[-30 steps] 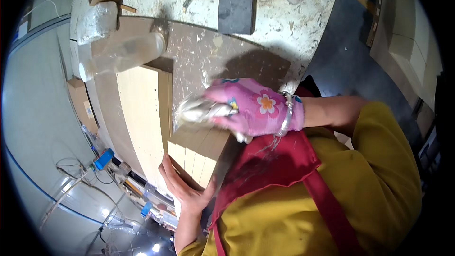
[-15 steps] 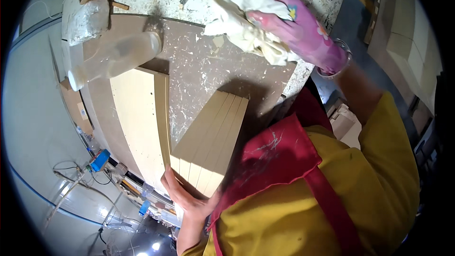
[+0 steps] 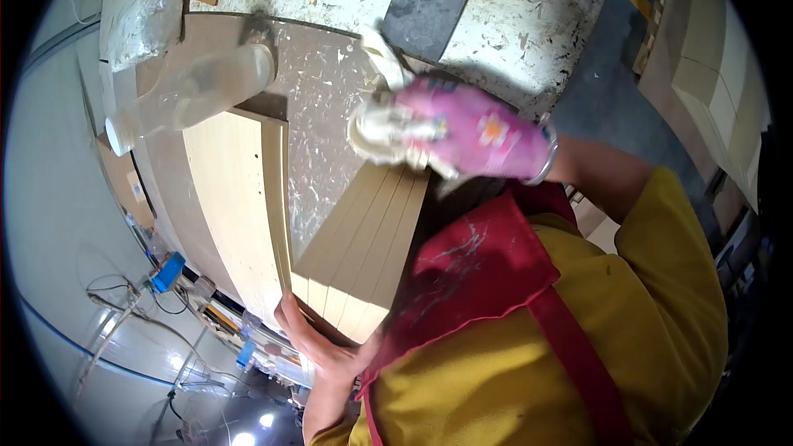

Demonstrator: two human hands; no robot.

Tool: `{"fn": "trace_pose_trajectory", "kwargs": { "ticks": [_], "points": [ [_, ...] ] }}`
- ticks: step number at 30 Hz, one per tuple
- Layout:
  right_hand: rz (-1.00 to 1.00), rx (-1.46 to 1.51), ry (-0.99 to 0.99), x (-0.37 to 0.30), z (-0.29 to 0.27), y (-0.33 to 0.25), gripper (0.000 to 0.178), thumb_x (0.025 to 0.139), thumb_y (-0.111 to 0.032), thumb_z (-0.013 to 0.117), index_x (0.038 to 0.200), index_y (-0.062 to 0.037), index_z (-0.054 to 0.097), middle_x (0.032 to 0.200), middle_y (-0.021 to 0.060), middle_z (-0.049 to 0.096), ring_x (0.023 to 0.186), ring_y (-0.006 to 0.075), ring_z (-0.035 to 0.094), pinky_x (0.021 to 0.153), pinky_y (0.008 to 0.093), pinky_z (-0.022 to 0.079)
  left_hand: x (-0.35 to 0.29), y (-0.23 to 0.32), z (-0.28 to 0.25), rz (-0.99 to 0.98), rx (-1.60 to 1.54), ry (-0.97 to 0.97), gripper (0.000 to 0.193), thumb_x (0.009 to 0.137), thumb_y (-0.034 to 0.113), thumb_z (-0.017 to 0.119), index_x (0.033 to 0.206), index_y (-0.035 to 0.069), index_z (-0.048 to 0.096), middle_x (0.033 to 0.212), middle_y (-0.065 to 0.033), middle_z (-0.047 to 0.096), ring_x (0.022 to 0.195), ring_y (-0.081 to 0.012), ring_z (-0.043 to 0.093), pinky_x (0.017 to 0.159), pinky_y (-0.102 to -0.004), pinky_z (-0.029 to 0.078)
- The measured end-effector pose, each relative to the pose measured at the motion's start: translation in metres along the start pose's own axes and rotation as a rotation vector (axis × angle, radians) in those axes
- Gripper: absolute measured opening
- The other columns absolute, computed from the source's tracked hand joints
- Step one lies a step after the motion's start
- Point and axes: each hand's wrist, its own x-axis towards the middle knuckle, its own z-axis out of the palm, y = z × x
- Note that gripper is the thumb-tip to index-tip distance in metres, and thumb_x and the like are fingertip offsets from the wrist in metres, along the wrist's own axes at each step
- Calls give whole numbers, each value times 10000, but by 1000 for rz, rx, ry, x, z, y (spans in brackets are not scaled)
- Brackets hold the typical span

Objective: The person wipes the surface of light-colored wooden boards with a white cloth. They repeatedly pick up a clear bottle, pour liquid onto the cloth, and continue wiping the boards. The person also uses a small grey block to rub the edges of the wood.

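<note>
Right hand (image 3: 475, 130), in a pink flowered glove, grips a bunched white cloth (image 3: 376, 134); some motion blur, one cloth end sticks out toward the far side. Cloth sits over the far end of a stack of narrow boards (image 3: 359, 248); can't tell how firmly it presses. Left hand (image 3: 326, 351), bare, clasps the near end of that stack, fingers at its left side, thumb at its right. Narrow boards lie side by side close to the person's red apron (image 3: 487, 264), near ends brightly lit, the rest in shadow. Just left of them: long pale board (image 3: 227, 182) with small holes along it. Translucent bottle (image 3: 198, 95) with white cap lies on its side by the long board's far end. Brown, paint-flecked panel (image 3: 318, 74) underneath. Dark flat block (image 3: 427, 10) farther off, beyond the cloth.
</note>
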Motion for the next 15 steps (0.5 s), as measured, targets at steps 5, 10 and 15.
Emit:
{"fn": "trace_pose_trajectory", "kwargs": {
  "ticks": [5,10,15],
  "points": [
    [201,368,-130,11,4,-42,299,786,-110,658,1068,-25,605,904,209,638,788,388,645,691,451,518,6,-2,2,78,-33,1,1119,693,493,745,1449,-79,151,1426,-271,262,1316,-359,311,1076,-474,258],
    [-14,591,3,29,-4,-99,323,797,-122,703,1077,-2,596,967,179,655,881,283,675,751,357,546,9,2,0,100,36,51,1024,671,444,741,1411,-61,243,1176,-274,439,1065,-410,491,932,-467,397],
    [407,262,-250,17,16,-41,246,837,-125,603,1078,-81,576,916,154,621,837,322,650,687,395,514,17,14,-2,152,23,130,979,641,368,773,1397,-33,298,1118,-242,461,1009,-403,503,867,-463,422]
  ]
}}
